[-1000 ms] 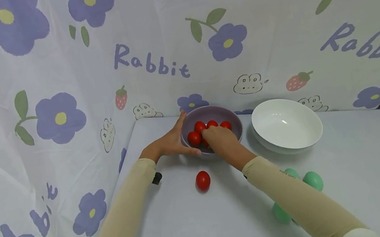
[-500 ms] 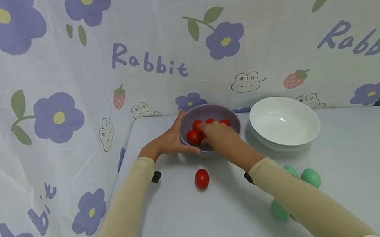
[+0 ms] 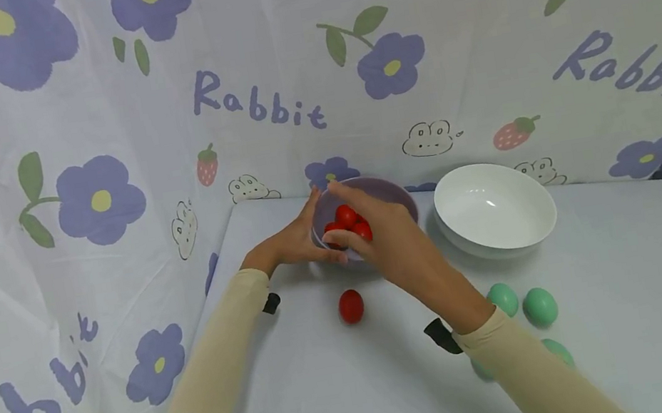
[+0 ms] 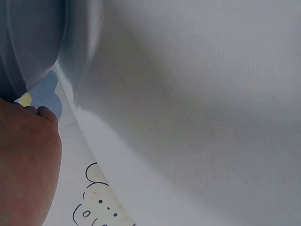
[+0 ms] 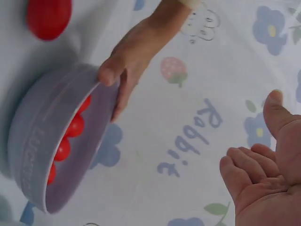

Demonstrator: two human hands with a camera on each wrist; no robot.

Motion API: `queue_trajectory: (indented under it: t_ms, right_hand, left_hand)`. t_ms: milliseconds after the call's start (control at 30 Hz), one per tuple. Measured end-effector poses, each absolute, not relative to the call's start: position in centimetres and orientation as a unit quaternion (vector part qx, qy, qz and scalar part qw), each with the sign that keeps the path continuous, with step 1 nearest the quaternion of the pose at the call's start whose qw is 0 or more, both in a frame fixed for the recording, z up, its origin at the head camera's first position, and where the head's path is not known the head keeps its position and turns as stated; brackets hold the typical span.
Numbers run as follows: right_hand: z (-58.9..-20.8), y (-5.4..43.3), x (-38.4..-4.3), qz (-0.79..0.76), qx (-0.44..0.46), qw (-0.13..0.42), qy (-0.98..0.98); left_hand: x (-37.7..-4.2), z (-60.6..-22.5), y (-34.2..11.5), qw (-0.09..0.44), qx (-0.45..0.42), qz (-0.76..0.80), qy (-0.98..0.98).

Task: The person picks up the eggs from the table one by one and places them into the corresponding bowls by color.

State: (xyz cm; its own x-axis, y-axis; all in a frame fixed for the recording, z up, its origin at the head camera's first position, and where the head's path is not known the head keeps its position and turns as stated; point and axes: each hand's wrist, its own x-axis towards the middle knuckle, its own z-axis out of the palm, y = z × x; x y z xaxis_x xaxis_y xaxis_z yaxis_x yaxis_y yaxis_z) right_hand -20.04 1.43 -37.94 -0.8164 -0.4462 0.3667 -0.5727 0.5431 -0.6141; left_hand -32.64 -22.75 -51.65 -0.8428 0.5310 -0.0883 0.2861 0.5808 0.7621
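My left hand [image 3: 294, 241] grips the left side of a purple bowl [image 3: 397, 197], thumb toward me and fingers at the far side. Several glossy red egg-like balls [image 3: 345, 216] lie in the bowl. Above it hovers my right hand [image 3: 404, 242], which hides part of the bowl in the head view. In the right wrist view the right hand [image 5: 258, 183] is empty, fingers spread from the thumb and apart from the bowl [image 5: 35, 141]. One red egg [image 3: 351, 306] lies on the table in front of the bowl. The left wrist view catches the left hand [image 4: 28, 160] under the bowl's wall [image 4: 33, 42].
A white bowl [image 3: 494, 209] stands right of the purple one. Several green eggs [image 3: 540, 307] lie on the table near my right forearm, which partly covers some. A printed cloth [image 3: 253, 45] hangs behind and to the left.
My right hand has come up out of the purple bowl and opened, the thumb now apart from the fingers. The left hand keeps its place on the bowl. More green eggs show beside the right forearm.
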Motion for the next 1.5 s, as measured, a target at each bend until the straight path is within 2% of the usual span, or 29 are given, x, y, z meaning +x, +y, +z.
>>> queue_trajectory:
  t_ms: [200, 500, 700, 1067, 1500]
  right_hand:
    - [-40.0, 1.7, -17.6, 0.397, 0.306, 0.086, -0.861]
    - [-46.3, 1.7, -15.9, 0.417, 0.245, -0.019, -0.875]
    - [-48.8, 1.6, -15.9, 0.369, 0.227, -0.062, -0.899]
    - [-50.9, 1.3, -15.7, 0.306, 0.219, -0.063, -0.924]
    - [-51.1, 1.9, -15.6, 0.340, 0.202, -0.050, -0.917]
  left_hand:
    - [-32.7, -51.6, -22.5, 0.137, 0.253, 0.395, 0.872]
    - [-32.2, -51.1, -22.4, 0.140, 0.245, 0.384, 0.879]
    - [-32.3, -51.1, -22.5, 0.134, 0.238, 0.394, 0.878]
    - [-32.6, -51.7, -22.1, 0.148, 0.239, 0.415, 0.865]
    - [-32.7, -51.9, -22.1, 0.147, 0.238, 0.407, 0.869]
